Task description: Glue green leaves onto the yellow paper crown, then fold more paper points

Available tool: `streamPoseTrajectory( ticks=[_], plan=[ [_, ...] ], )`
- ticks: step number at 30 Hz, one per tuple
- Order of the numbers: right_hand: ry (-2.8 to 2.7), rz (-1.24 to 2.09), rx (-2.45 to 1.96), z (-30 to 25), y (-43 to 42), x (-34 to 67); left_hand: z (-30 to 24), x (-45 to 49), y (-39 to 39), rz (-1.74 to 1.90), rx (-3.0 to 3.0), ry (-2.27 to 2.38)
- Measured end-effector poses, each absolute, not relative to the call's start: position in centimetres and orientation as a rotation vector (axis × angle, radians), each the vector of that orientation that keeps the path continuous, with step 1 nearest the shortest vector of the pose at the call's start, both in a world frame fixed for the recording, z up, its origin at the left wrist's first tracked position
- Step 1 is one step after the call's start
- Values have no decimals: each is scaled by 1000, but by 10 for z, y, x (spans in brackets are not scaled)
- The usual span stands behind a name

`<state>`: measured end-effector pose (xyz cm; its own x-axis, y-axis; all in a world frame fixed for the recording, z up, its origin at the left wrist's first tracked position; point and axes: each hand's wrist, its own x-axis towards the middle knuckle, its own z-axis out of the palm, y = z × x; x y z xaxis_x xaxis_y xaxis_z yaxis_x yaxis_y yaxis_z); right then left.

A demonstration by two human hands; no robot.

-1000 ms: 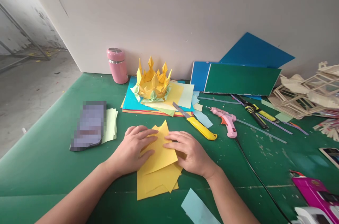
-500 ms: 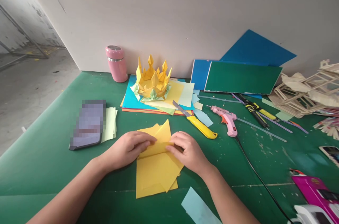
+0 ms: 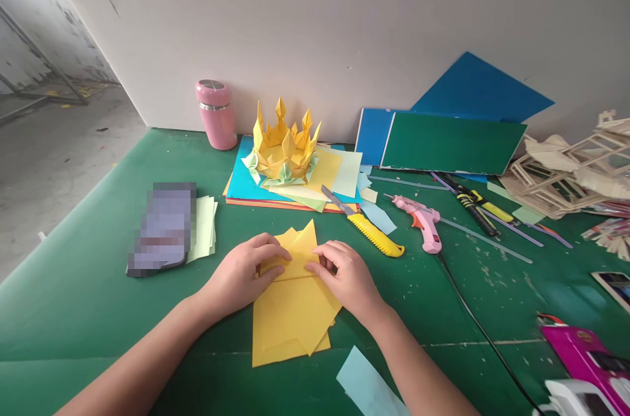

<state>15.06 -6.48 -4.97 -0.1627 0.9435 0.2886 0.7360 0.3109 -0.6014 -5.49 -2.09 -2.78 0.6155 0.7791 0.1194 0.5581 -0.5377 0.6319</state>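
Several sheets of yellow paper [image 3: 290, 317] lie overlapping on the table in front of me. On top of them a folded piece of yellow paper [image 3: 298, 266] spans the gap between my hands. My left hand [image 3: 246, 271] grips its left side, thumb low and fingers curved above. At the right side my right hand [image 3: 344, 271] holds it between thumb and bent fingers. One pointed yellow corner rises above the fold. Just beyond the right hand rests a yellow utility knife [image 3: 377, 235] with its blade out.
A yellow paper crown [image 3: 285, 157] stands on stacked coloured paper, beside a pink flask [image 3: 216, 117]. To the right lie a pink glue gun [image 3: 420, 222] with its cord and a wooden stick model [image 3: 556, 170]. A phone [image 3: 165, 226] lies left; blue paper [image 3: 371, 383] is near the front.
Both hands have shifted slightly on the folded paper, the left one lifting its fingers a bit. The raised fold now lies flatter. The camera view has moved a little.
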Motion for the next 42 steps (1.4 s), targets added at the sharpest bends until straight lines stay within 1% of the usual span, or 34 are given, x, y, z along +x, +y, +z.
streamPoseTrajectory(
  ticks=[6,15,26,33,42],
  plan=[
    [-1929,403,-1492,-52,-65,149,-34,-57,-21,552,2395,941],
    [-1943,407,-1483,-52,-65,150,-33,-58,-18,538,2521,904],
    [-1959,399,-1458,-51,-65,150,-35,-64,-14,478,2461,861],
    [-1952,417,-1465,-53,-65,150,-37,-64,-15,455,2523,854],
    [-1922,462,-1459,-50,-65,150,-30,-61,-16,417,2469,848]
  ],
)
